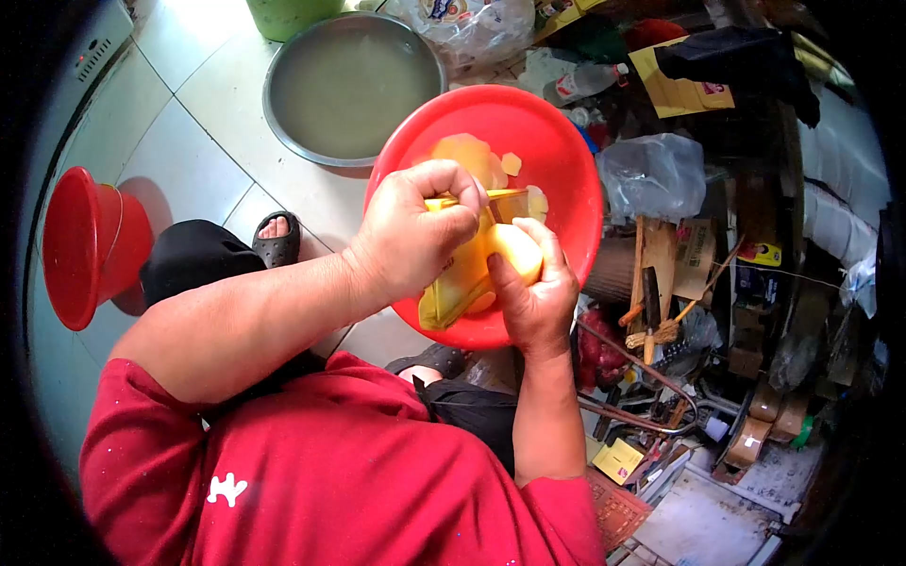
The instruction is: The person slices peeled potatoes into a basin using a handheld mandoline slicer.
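My left hand (425, 217) is closed on a yellow slicer (451, 288), a flat tool tilted over a red basin (580, 189). Pressed against the slicer is a peeled, pale yellow potato (519, 255), gripped by my right hand (543, 297) with the thumb on its near side. Thin potato slices (462, 156) lie in the basin beyond my hands, some overlapping. My left hand hides part of the slicer, and its blade cannot be made out clearly.
A metal basin of cloudy water (354, 94) stands on the tiled floor. To the left is a red bucket (71, 250). On the right are a plastic bottle (585, 83), a clear bag (651, 174), a hammer-like tool (651, 302) and clutter.
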`<act>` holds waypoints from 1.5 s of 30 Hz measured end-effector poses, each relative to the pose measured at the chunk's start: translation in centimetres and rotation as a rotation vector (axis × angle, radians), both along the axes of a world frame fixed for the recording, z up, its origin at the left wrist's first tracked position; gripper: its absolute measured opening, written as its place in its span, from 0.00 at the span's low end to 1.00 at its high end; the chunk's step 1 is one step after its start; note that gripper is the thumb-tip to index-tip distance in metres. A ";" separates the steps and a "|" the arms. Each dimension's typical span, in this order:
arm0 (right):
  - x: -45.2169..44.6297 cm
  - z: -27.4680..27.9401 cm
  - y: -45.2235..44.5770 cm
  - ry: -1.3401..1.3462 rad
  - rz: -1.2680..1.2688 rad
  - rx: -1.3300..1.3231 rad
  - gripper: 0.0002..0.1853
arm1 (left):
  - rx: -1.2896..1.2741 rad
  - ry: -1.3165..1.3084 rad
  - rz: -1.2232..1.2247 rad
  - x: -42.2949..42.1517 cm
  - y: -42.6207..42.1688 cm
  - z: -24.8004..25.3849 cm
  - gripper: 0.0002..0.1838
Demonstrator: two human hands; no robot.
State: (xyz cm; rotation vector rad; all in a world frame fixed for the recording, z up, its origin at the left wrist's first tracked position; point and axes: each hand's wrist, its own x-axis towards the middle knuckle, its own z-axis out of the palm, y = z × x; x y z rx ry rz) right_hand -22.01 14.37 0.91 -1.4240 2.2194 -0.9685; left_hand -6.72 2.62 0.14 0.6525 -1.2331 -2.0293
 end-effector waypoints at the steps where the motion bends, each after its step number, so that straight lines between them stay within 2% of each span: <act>1: -0.4 -0.6 0.0 0.038 -0.028 0.016 0.27 | -0.022 0.008 0.010 0.0 0.2 -0.1 0.02; 4: -4.9 -4.6 -0.9 0.045 -0.205 0.204 0.25 | 0.010 0.025 -0.012 -0.1 -0.1 -0.3 0.02; 5: -6.4 -5.9 -0.9 0.014 -0.200 0.160 0.25 | 0.007 0.029 -0.014 -0.1 -0.1 -0.2 0.02; 8: -3.8 -3.2 -1.0 -0.012 -0.109 0.114 0.26 | 0.014 0.040 -0.003 0.0 0.0 -0.3 0.03; 11: -0.5 -0.2 -0.6 0.108 0.045 0.026 0.24 | 0.101 0.046 -0.013 0.0 0.0 -0.1 0.02; 12: -0.3 -0.2 -0.5 0.142 0.055 0.004 0.23 | 0.040 0.016 -0.013 0.0 0.0 -0.1 0.02; 13: -1.3 -0.9 -0.8 0.091 -0.017 0.106 0.22 | -0.022 -0.011 -0.011 0.1 0.0 0.0 0.02; 14: -3.2 -2.3 -1.3 0.040 -0.092 0.205 0.20 | -0.028 -0.011 -0.017 0.0 0.0 0.0 0.02; 16: -6.0 -4.8 -1.7 0.019 -0.143 0.211 0.18 | 0.057 0.029 -0.042 -0.2 -0.2 0.0 0.02; 18: -5.8 -4.5 -1.2 0.022 -0.083 0.206 0.21 | 0.050 0.014 -0.026 -0.2 -0.7 0.0 0.02; 20: -2.1 -0.7 -1.1 0.067 -0.016 0.196 0.24 | 0.064 -0.006 -0.017 -0.1 -0.3 -0.1 0.02; 21: -0.9 0.2 -0.9 0.095 0.100 0.068 0.27 | 0.026 -0.039 -0.007 -0.1 -0.2 0.2 0.02; 22: -0.5 0.1 -0.8 0.093 0.113 0.032 0.27 | -0.015 -0.074 -0.001 0.0 -0.1 0.4 0.02; 26: -6.2 -5.2 -1.6 0.113 -0.115 0.229 0.24 | 0.041 -0.050 -0.007 -0.2 -0.3 0.0 0.02; 28: -5.4 -4.1 -2.0 0.060 -0.079 0.215 0.25 | -0.027 -0.027 -0.004 -0.2 -0.4 -0.1 0.02; 30: -2.6 -1.5 -1.5 0.070 0.014 0.158 0.26 | 0.025 -0.040 -0.007 0.0 -0.4 0.0 0.02; 32: -0.2 -0.2 -1.2 0.085 0.153 -0.045 0.26 | 0.055 -0.052 -0.018 0.0 -0.5 0.2 0.02; 34: -1.8 -1.8 -1.5 0.065 0.006 0.079 0.25 | -0.060 -0.062 0.012 0.1 -0.2 0.0 0.02; 36: -5.5 -5.3 -1.6 0.101 -0.122 0.213 0.24 | -0.037 -0.039 -0.010 0.0 -0.4 -0.2 0.02; 38: -6.4 -5.9 -1.4 0.108 -0.112 0.225 0.24 | -0.008 -0.013 -0.025 -0.1 -0.7 -0.1 0.02; 40: -3.3 -2.7 -1.4 0.065 0.005 0.146 0.26 | 0.088 -0.046 -0.035 0.1 -0.6 -0.1 0.02; 42: -0.1 -0.2 -1.1 0.098 0.140 0.013 0.28 | 0.023 -0.040 -0.026 0.1 -0.6 0.0 0.02; 45: -2.5 -2.5 -1.6 0.112 -0.026 0.163 0.25 | -0.027 -0.056 -0.019 0.2 -0.4 0.1 0.02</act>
